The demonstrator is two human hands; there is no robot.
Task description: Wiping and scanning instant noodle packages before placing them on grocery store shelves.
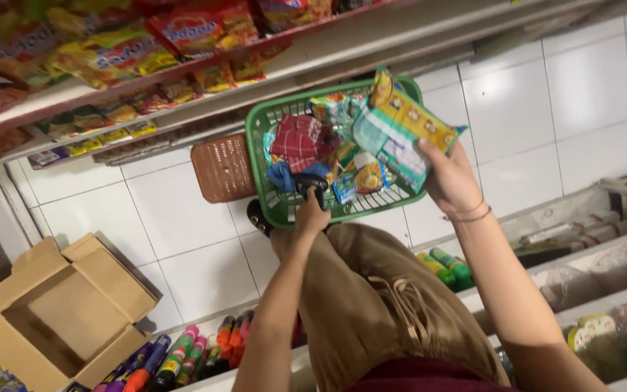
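Head view, looking steeply down, frame tilted. Centre of frame: green wire shopping basket (265, 131), hanging from the left hand (311, 215), which is closed around the dark basket handle (312, 186) at lower centre. Carrying it by the handle keeps the basket level and open at the top, so things can drop in from above. Basket is already well filled: red checked cloth packet (297, 141) on its left side, blue item (282, 176) below that, several snack packets (366, 174) in the middle.

Right of centre: right hand (450, 178) grips a bunch of flat packets (400, 123), green, yellow and pale, fingers clamped on their lower edge, packets fanned out above the basket's right rim. Held right over the opening, touching or almost touching the contents; cannot tell which. Thin bracelets on that wrist.

Brown perforated thing (223, 168) sits just left of the basket on the white tile floor (589, 87).

Upper left: shelf (74, 91) packed with red and yellow noodle packets (110, 51). Lower left: empty open cardboard box (63, 312). Bottom edge: row of coloured bottles (183, 356). Right edge: chest freezer (604, 254) with wrapped goods. Person's tan garment fills lower centre.
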